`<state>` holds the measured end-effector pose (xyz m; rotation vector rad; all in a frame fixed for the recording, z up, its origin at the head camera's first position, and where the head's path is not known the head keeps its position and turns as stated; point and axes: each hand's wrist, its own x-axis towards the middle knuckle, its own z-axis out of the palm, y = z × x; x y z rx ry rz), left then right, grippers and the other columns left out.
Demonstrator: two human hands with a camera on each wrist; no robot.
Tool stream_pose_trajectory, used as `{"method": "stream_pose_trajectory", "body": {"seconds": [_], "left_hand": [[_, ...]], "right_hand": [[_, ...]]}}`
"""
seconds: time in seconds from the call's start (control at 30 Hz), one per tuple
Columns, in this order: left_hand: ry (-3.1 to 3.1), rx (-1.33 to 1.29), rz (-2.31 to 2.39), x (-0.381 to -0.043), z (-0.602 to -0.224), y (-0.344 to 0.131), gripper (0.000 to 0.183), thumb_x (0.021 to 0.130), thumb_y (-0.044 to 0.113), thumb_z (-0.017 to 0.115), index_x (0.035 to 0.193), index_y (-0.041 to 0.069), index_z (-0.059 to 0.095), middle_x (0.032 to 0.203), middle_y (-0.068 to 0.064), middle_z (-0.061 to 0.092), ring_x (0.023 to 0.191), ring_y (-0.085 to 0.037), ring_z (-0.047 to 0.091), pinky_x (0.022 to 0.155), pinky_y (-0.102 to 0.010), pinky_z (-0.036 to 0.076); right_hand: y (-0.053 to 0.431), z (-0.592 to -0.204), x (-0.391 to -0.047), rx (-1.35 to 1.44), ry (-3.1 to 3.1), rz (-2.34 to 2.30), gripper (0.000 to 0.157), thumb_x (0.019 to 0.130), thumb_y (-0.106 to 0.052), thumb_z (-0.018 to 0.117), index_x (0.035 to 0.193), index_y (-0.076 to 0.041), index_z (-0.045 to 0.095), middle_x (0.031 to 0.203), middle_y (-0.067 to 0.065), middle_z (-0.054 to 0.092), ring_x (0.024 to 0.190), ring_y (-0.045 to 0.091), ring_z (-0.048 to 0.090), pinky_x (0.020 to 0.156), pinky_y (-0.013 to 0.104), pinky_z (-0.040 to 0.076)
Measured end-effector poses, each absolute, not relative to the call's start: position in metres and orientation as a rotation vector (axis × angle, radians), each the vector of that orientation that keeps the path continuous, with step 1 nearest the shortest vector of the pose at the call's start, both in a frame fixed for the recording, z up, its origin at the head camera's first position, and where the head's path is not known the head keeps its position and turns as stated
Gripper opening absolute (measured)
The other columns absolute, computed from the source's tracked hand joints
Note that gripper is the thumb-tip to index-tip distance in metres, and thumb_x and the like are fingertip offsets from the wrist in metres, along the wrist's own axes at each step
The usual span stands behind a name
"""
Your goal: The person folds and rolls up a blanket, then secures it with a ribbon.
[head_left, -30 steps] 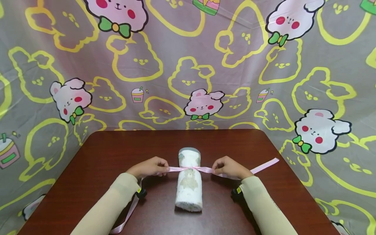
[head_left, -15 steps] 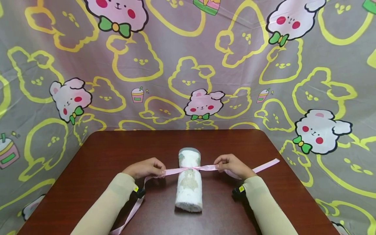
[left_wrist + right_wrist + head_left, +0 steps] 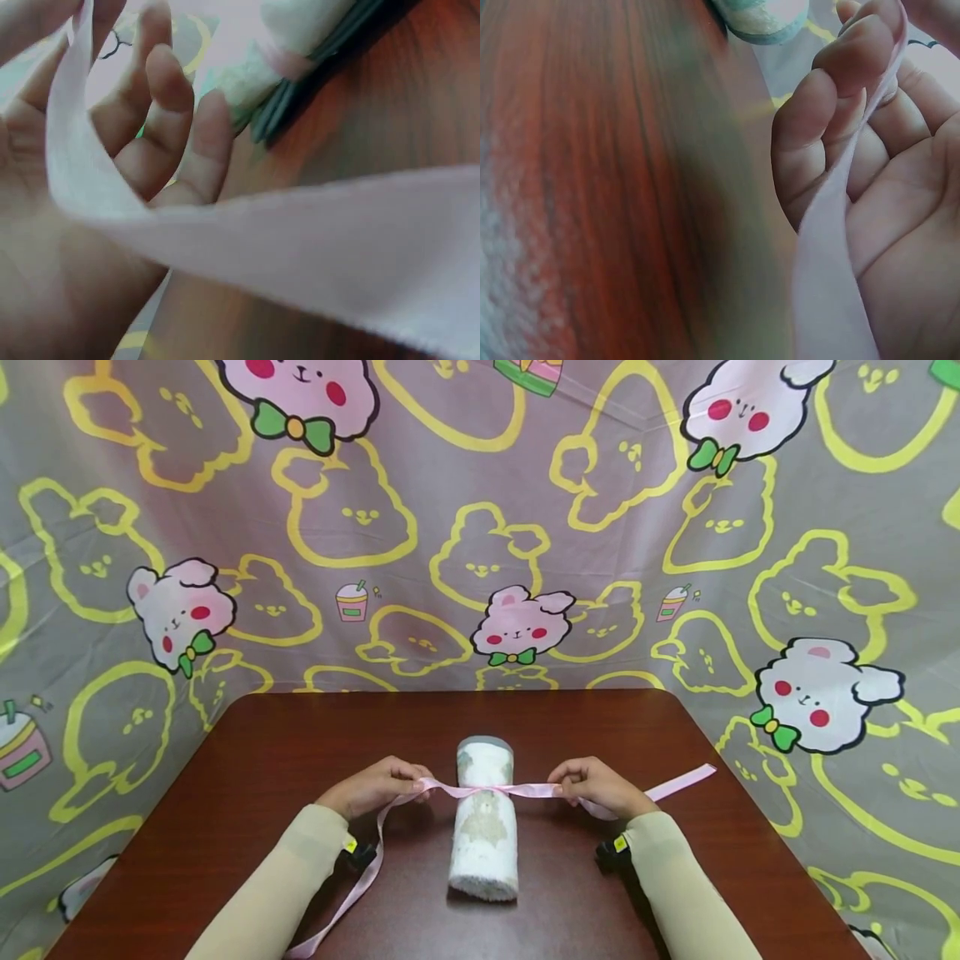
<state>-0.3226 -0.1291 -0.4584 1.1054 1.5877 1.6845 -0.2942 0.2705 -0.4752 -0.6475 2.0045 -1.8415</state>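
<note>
A rolled white towel [image 3: 483, 852] with a beige bear pattern lies lengthwise in the middle of the table. Pink ribbon [image 3: 534, 791] crosses over it and cinches its middle. To its left, my left hand [image 3: 378, 787] pinches one length of the ribbon between thumb and fingertips; in the left wrist view that ribbon [image 3: 300, 232] runs past the palm, the other fingers loosely bent. My right hand [image 3: 596, 785] pinches the length on the other side, and the right wrist view has the ribbon [image 3: 829, 270] passing down across the palm.
The dark red-brown wooden table [image 3: 360, 727] has rounded far corners. A patterned curtain [image 3: 420, 485] hangs behind it and at both sides. One ribbon tail hangs toward the near left; the other sticks out beyond the right wrist. Dark wrist cameras [image 3: 358, 853] sit under both sleeves.
My left hand has shifted left, then back toward the towel, and the left ribbon went from taut to slack and wavy. The right hand has moved slightly right.
</note>
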Motion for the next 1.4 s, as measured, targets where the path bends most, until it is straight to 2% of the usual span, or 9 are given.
{"method": "stream_pose_trajectory", "body": {"seconds": [0.1,0.23,0.4,0.6,0.8,0.9,1.03,1.27,1.4], "left_hand": [[1.567,1.085,1.722,-0.323,-0.462,-0.122,0.025,0.091,0.002,0.045,0.107,-0.017,0.053,0.108,-0.03,0.051,0.097,-0.038,0.051,0.081,-0.043,0.044],[1.576,1.051,1.713,-0.322,-0.464,-0.115,0.028,0.093,0.005,0.041,0.107,-0.016,0.052,0.104,-0.031,0.051,0.093,-0.042,0.049,0.08,-0.052,0.041],[1.778,0.94,1.606,-0.32,-0.462,-0.113,0.029,0.09,0.013,0.052,0.095,-0.015,0.057,0.082,-0.031,0.054,0.069,-0.026,0.053,0.062,-0.039,0.046],[1.865,0.832,1.603,-0.317,-0.46,-0.107,0.028,0.084,0.018,0.061,0.094,-0.008,0.06,0.069,-0.02,0.052,0.053,-0.021,0.04,0.043,-0.03,0.032],[1.68,0.791,1.812,-0.317,-0.465,-0.094,0.031,0.088,0.013,0.055,0.109,-0.01,0.055,0.089,-0.015,0.06,0.071,-0.02,0.052,0.054,-0.025,0.042],[1.511,0.818,1.925,-0.319,-0.468,-0.087,0.033,0.091,0.008,0.048,0.115,-0.014,0.048,0.102,-0.018,0.058,0.079,-0.019,0.053,0.068,-0.029,0.045],[1.361,0.824,1.99,-0.319,-0.47,-0.081,0.031,0.092,0.007,0.043,0.117,-0.01,0.05,0.117,-0.021,0.052,0.083,-0.021,0.052,0.071,-0.032,0.044],[1.168,0.879,2.064,-0.318,-0.472,-0.076,0.033,0.095,0.003,0.029,0.118,-0.004,0.052,0.114,-0.017,0.054,0.081,-0.02,0.054,0.072,-0.032,0.044],[1.104,0.863,2.103,-0.317,-0.472,-0.071,0.032,0.095,0.002,0.031,0.118,0.001,0.054,0.115,-0.015,0.055,0.081,-0.019,0.056,0.072,-0.031,0.045]], "right_hand": [[0.27,-0.474,-0.295,-0.686,2.02,-1.825,0.024,0.079,0.0,0.064,0.099,0.011,0.057,0.066,0.012,0.055,0.057,0.019,0.048,0.051,0.03,0.043],[0.269,-0.475,-0.296,-0.7,2.082,-1.775,0.024,0.078,-0.002,0.065,0.099,0.009,0.059,0.067,0.011,0.056,0.058,0.02,0.049,0.051,0.031,0.043],[0.27,-0.475,-0.297,-0.694,2.137,-1.732,0.024,0.078,-0.002,0.066,0.099,0.007,0.06,0.069,0.014,0.056,0.058,0.023,0.049,0.051,0.033,0.045],[0.271,-0.477,-0.297,-0.679,2.096,-1.759,0.024,0.079,0.0,0.064,0.101,0.008,0.059,0.07,0.013,0.057,0.059,0.022,0.05,0.051,0.033,0.044],[0.27,-0.478,-0.297,-0.674,2.078,-1.763,0.027,0.079,0.001,0.064,0.102,0.012,0.056,0.07,0.01,0.056,0.06,0.018,0.05,0.052,0.029,0.044],[0.269,-0.478,-0.297,-0.658,2.083,-1.765,0.028,0.078,0.002,0.064,0.102,0.013,0.056,0.07,0.01,0.056,0.06,0.018,0.049,0.052,0.028,0.043],[0.269,-0.478,-0.297,-0.629,2.08,-1.766,0.028,0.078,0.003,0.064,0.103,0.014,0.055,0.07,0.011,0.055,0.06,0.02,0.049,0.052,0.029,0.043],[0.27,-0.478,-0.298,-0.627,2.109,-1.737,0.025,0.079,0.002,0.064,0.101,0.011,0.057,0.07,0.011,0.056,0.06,0.021,0.05,0.053,0.031,0.044],[0.27,-0.477,-0.297,-0.621,2.11,-1.743,0.027,0.078,0.0,0.066,0.101,0.01,0.058,0.07,0.01,0.057,0.06,0.019,0.05,0.054,0.029,0.045]]}}
